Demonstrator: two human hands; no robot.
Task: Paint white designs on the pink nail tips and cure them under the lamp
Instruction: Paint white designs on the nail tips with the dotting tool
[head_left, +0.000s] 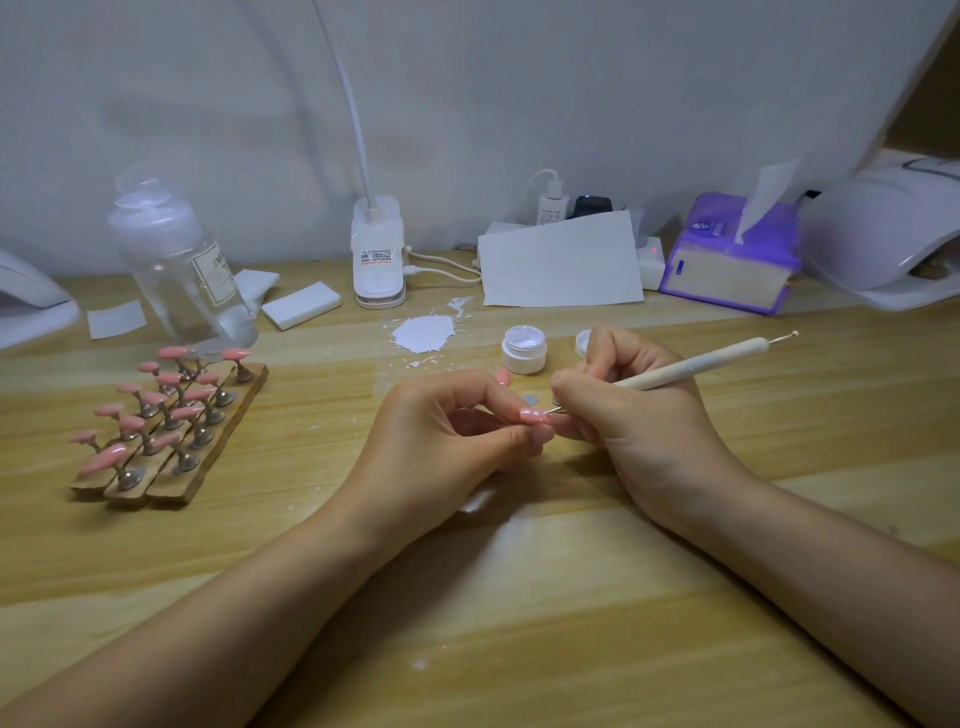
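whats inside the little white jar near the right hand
The open white jar shows a pale white filling near its rim, probably the white paint. How deep it goes is hidden by the jar's wall.

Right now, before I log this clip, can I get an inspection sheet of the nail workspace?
Surface: wooden table, with a white paint smear and splatter.
Job's things: pink nail tip bearing white dots; dotting tool tip at it; open white paint jar; wooden rack of pink tips; curing lamp far right.
Clutter: clear bottle, white pads, paper sheet, purple tissue box.
Grippers: left hand pinches the nail tip; right hand holds the tool.
Cables: white cable from the desk lamp base; plugged charger.
Surroundings: pale wall behind.
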